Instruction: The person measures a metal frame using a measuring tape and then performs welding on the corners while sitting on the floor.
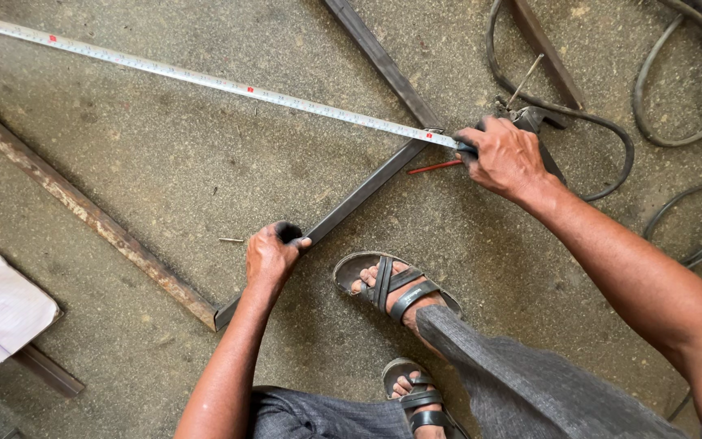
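Bar point(359, 193): dark steel tube flat on mid-floor, slanting; stiff, likely heavy, best held near an end.
Left hand point(271, 254): grip curled round the bar.
Tape point(205, 79): thin, springy blade stretched from the floor's top-left edge.
Right hand point(504, 156): grip pinching the tape's end.

The left hand point(270, 256) was low in the middle of the view, its forearm coming straight up from the near edge. Its fingers point(290, 236) were curled closed in a fist-like grip, with the knuckles up. The right hand point(504, 158) was farther away and to the right, well apart from the left. Its arm stretched in from the near right corner, bare and almost straight. Its fingers were bent down and closed, the back of the hand facing the camera.
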